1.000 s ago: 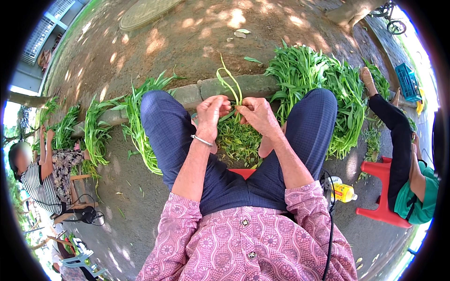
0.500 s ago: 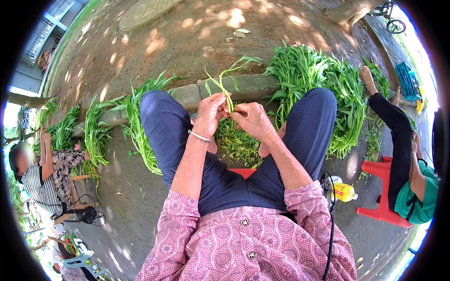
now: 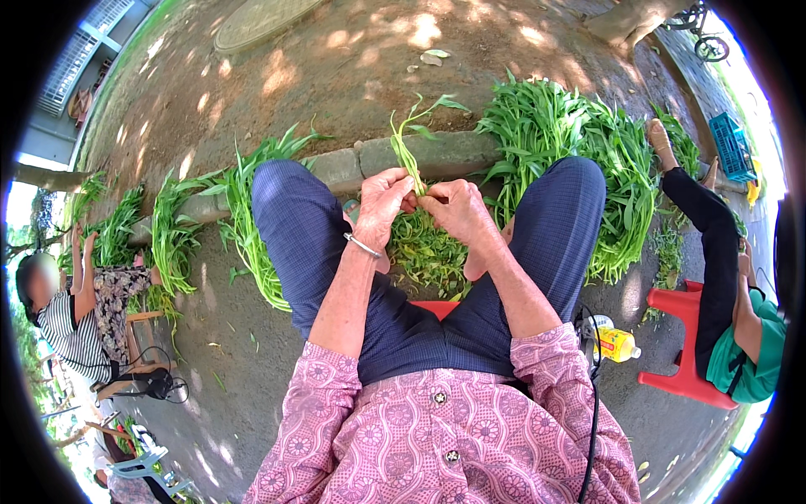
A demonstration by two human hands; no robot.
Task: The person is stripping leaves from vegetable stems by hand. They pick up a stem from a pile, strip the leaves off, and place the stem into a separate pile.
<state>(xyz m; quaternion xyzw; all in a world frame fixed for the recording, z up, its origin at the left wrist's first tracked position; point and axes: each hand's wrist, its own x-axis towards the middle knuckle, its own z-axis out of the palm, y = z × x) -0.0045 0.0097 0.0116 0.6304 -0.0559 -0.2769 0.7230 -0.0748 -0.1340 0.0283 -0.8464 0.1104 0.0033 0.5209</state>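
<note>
Between my knees, both hands hold a few pale green stems of water spinach (image 3: 406, 155), their leafy tips pointing away from me. My left hand (image 3: 382, 204), with a silvery bangle at the wrist, is closed round the stems. Close beside it, my right hand (image 3: 462, 217) pinches their lower part between thumb and fingers; the exact fingertip contact is partly hidden. Below the hands lies a heap of loose trimmed leaves and bits (image 3: 426, 252). A large stack of water spinach (image 3: 546, 134) lies beyond and beside my right knee, and a smaller bunch (image 3: 252, 210) beside my left knee.
A stone kerb (image 3: 457, 157) runs past my feet, with bare soil beyond. A bottle with a yellow label (image 3: 617, 344) lies at my right. One person sits at far left, another by a red stool (image 3: 684, 336) at right. A blue crate (image 3: 730, 144) stands farther off.
The stems have swung more upright and sit closer together, their tips shifted slightly right. Both hands moved slightly right and keep their hold.
</note>
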